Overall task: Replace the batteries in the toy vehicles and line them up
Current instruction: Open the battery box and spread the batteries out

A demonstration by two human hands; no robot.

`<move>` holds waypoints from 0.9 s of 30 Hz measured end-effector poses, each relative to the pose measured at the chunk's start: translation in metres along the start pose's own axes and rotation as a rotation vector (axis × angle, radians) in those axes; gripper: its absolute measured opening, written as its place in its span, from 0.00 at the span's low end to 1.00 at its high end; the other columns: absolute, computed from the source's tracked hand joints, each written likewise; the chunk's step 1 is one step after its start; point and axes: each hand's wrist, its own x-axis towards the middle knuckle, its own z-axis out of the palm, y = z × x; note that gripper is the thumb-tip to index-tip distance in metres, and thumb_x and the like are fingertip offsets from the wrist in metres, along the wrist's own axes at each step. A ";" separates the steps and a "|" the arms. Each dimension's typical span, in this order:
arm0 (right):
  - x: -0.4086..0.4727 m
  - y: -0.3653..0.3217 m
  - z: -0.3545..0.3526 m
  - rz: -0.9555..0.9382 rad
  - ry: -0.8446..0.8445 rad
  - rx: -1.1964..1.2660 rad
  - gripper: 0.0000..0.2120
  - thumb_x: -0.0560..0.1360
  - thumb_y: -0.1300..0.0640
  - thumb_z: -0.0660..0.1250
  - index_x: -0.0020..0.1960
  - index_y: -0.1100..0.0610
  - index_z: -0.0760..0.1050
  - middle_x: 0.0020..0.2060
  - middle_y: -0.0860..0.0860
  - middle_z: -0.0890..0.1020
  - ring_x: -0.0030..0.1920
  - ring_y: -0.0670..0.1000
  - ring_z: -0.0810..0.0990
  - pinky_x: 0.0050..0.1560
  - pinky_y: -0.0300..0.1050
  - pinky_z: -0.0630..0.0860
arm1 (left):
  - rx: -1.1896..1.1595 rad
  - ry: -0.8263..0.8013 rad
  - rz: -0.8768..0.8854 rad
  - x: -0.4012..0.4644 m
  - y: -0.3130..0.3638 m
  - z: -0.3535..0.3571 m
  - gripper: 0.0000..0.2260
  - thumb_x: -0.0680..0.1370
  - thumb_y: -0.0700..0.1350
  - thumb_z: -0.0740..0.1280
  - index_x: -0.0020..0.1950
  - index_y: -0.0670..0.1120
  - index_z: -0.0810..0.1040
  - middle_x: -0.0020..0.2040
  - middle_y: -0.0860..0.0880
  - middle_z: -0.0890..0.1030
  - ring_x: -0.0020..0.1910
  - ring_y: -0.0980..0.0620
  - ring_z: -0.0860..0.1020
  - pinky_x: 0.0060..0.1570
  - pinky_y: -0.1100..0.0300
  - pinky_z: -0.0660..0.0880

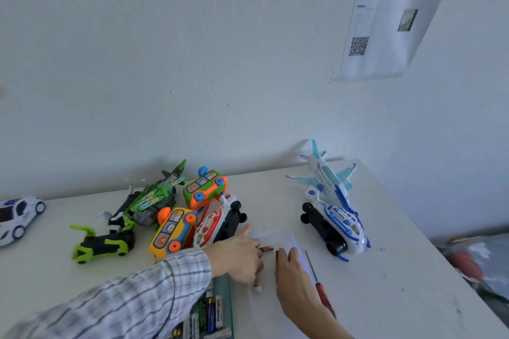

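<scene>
My left hand point(239, 253) reaches over the table with its fingers curled. A brown battery point(265, 248) sticks out at its fingertips and a white-tipped end point(257, 287) shows below them. My right hand point(290, 267) lies just to the right, pinching a dark red battery point(277, 256) against the thumb. A red-and-white toy plane point(217, 223) lies on its side right behind my left hand. A blue-and-white toy plane point(337, 226) lies on its side to the right. A tray of fresh batteries point(217, 311) sits under my left forearm.
A red-handled screwdriver point(321, 289) lies beside my right hand. A thin clear sheet point(275, 235) lies under the hands. Yellow bus point(172, 231), green-orange bus point(205, 188), green aircraft point(154, 195), green-black car point(102, 245), white car point(16, 215) and upright blue airliner point(327, 173) crowd the back. The table edge point(440, 253) runs diagonally on the right.
</scene>
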 end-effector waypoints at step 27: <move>0.029 -0.005 -0.009 0.166 -0.007 0.401 0.12 0.75 0.69 0.52 0.50 0.53 0.64 0.41 0.50 0.66 0.32 0.48 0.64 0.27 0.37 0.58 | -1.124 0.408 -0.305 -0.147 0.059 0.142 0.11 0.78 0.36 0.65 0.57 0.47 0.79 0.47 0.60 0.66 0.48 0.60 0.70 0.48 0.70 0.69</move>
